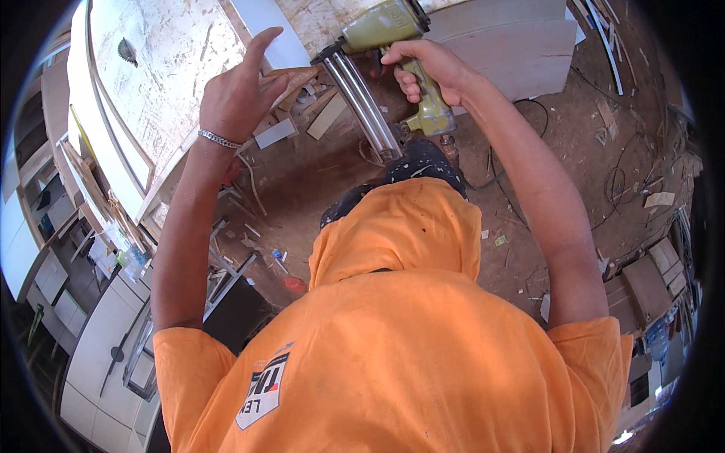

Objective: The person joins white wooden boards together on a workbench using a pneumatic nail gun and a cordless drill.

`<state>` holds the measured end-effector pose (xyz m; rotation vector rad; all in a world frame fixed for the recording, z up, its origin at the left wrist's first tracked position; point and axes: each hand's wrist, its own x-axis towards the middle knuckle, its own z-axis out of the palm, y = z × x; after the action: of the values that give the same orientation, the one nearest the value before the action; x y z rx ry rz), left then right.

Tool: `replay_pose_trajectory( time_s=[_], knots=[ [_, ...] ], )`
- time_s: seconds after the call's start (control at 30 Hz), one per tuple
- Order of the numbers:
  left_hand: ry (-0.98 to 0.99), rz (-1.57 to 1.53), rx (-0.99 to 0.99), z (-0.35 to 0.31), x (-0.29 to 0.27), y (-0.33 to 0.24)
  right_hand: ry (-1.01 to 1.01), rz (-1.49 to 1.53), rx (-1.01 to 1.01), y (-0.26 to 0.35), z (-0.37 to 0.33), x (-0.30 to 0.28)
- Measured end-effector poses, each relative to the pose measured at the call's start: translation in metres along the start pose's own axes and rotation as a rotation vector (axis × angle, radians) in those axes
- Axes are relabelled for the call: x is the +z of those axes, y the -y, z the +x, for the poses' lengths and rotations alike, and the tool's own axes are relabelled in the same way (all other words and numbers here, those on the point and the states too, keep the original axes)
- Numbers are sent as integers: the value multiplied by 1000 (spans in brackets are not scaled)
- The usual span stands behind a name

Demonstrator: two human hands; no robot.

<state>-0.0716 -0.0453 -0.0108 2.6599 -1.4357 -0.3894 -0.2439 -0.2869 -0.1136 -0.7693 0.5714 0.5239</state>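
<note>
My right hand (438, 66) is wrapped round the handle of an olive-green nail gun (384, 27), with a finger near the trigger. The gun's long silver magazine slants down toward my knees. Its nose meets the near right corner of a white board (276, 36), or sits very close to it. My left hand (240, 94) grips the near end of that board, index finger along its left side and thumb at its near edge. The other left fingers are hidden. Beneath the board lies a worn, paint-marked worktable (168, 64).
A round saw blade (127, 51) pokes up through the table at left. Large pale panels (498, 57) stand beyond the gun. Offcuts (326, 113) litter the dirt floor below. A dark air hose (498, 177) loops at right. White panels (98, 370) are at lower left.
</note>
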Motion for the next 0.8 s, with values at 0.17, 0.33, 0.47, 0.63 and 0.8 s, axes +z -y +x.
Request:
replay_pose_trajectory(
  time_s=[0.17, 0.33, 0.47, 0.63, 0.8],
  knots=[
    [25, 5, -29, 1, -2, -2, -7, -7, -4, 2, -3, 2],
    [14, 4, -11, 1, -2, -3, -11, -4, 6, -2, 2, 0],
    [23, -3, -26, 0, -2, -3, -31, 9, 25, 0, 0, 3],
    [44, -30, -51, 1, -2, -3, -32, 3, 35, 2, 0, 1],
    [91, 9, -76, 3, -6, -7, 34, -4, 55, 6, 2, -1]
  ],
)
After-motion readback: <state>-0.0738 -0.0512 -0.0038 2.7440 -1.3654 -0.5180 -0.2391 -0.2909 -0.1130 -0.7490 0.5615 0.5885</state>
